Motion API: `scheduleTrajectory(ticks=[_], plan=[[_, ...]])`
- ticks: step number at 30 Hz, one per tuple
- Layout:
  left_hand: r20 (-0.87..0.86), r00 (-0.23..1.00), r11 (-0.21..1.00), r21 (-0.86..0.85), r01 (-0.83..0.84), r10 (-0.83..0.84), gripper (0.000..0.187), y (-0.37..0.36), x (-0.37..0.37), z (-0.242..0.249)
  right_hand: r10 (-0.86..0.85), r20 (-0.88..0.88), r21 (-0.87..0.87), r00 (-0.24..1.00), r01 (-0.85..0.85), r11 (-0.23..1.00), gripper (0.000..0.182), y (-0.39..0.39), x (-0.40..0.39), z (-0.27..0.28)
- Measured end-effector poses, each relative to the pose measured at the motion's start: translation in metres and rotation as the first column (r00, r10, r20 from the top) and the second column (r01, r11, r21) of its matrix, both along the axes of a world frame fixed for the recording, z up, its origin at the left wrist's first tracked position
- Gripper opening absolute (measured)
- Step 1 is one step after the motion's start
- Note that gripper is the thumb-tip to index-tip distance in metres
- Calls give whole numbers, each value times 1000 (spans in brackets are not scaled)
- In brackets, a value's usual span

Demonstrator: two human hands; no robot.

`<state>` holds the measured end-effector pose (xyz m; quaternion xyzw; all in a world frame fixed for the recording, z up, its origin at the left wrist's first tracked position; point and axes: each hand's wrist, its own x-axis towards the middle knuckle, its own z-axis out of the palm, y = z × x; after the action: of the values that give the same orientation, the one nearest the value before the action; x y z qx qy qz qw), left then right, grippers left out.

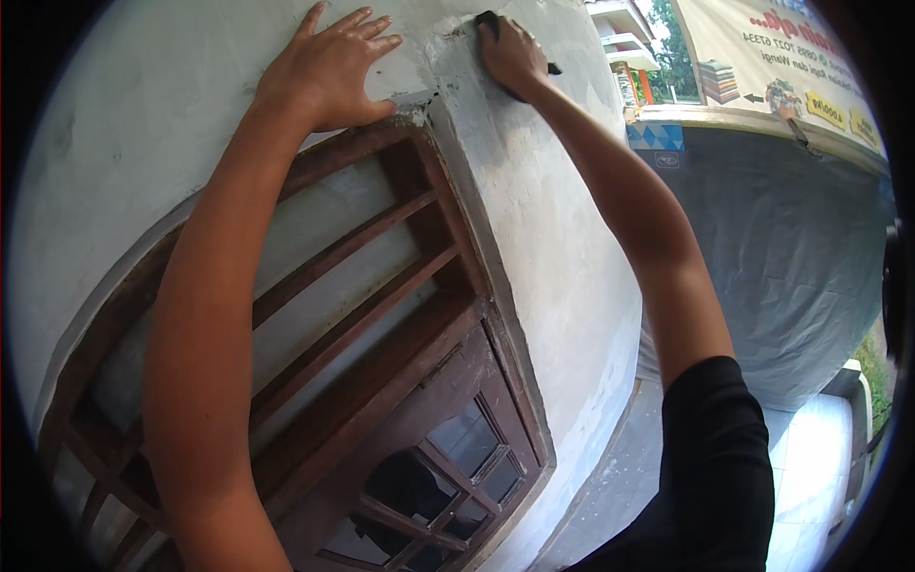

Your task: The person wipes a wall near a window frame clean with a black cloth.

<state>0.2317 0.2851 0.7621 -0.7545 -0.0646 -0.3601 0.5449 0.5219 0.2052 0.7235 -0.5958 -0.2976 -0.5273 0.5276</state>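
My left hand (pixel 329 76) lies spread against the grey-white plastered wall (pixel 114 124), its thumb by the upper corner of the brown wooden frame (pixel 424 172). Up and to the right, my right hand (pixel 515 59) grips a dark flat block (pixel 488 21) and presses it on the wall past that corner. Only the block's dark edges show around the hand, so its exact kind is hidden. The plaster beneath it has a darker grey patch (pixel 491 143). Rough, chipped plaster runs along the frame's top corner.
Below the slatted opening is a brown door (pixel 457 381) with glass panes. To the right hang a grey tarp (pixel 762 238) and a printed banner (pixel 782 57). A white tiled floor (pixel 810 467) lies at the lower right.
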Motion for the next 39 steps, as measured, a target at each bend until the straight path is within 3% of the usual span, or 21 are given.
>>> scheduleTrajectory(ticks=[4, 7, 12, 14, 18, 22, 27, 28, 29, 31, 32, 35, 39], plan=[[-69, 998, 1000, -22, 5, -7, 89, -2, -7, 2, 112, 225, -90, 968, -94, 991, 35, -1, -64, -63], [-64, 998, 1000, -14, 10, -11, 89, 14, 4, 7, 153, 251, -130, 956, -123, 984, 34, -3, -71, -79], [-75, 997, 999, -25, -20, 18, 89, -2, -7, 1, -54, 34, 3, 998, 54, 999, 32, 3, -26, -39], [-85, 996, 999, -30, -13, 10, 90, 1, -4, 4, -91, -75, 10, 993, 92, 996, 44, 3, 10, -23], [-62, 998, 1000, -14, 28, -29, 90, 9, 1, 7, -96, -302, -2, 949, 100, 995, 50, -4, 63, -3], [-92, 996, 999, -46, -15, 11, 90, -7, -11, 0, -79, -372, -14, 925, 79, 997, 53, -8, 94, 10], [-92, 996, 999, -45, -28, 23, 91, 2, -2, 7, 5, -252, -36, 968, -14, 999, 52, -14, 69, 16], [-77, 997, 999, -38, 6, -9, 92, 11, 3, 9, 9, -129, -49, 992, -16, 999, 51, -10, 60, 21], [-64, 997, 999, -30, 41, -43, 92, 18, 7, 11, 60, 21, 47, 998, -61, 997, 46, 8, 43, 20], [-65, 995, 997, -33, 67, -69, 92, 22, 9, 9, 229, 359, -41, 905, -229, 972, 37, 4, 0, 26], [-49, 995, 996, -31, 87, -89, 92, 22, 9, 10, 259, 433, -80, 863, -249, 965, 33, 4, -26, 25], [-102, 993, 997, -61, 49, -55, 93, 2, -4, 6, 183, 398, -135, 899, -140, 981, 32, 5, -54, 23], [-116, 992, 998, -38, 47, -52, 93, -3, -3, 10, 70, 153, -38, 986, -65, 997, 35, 5, -48, 34]])
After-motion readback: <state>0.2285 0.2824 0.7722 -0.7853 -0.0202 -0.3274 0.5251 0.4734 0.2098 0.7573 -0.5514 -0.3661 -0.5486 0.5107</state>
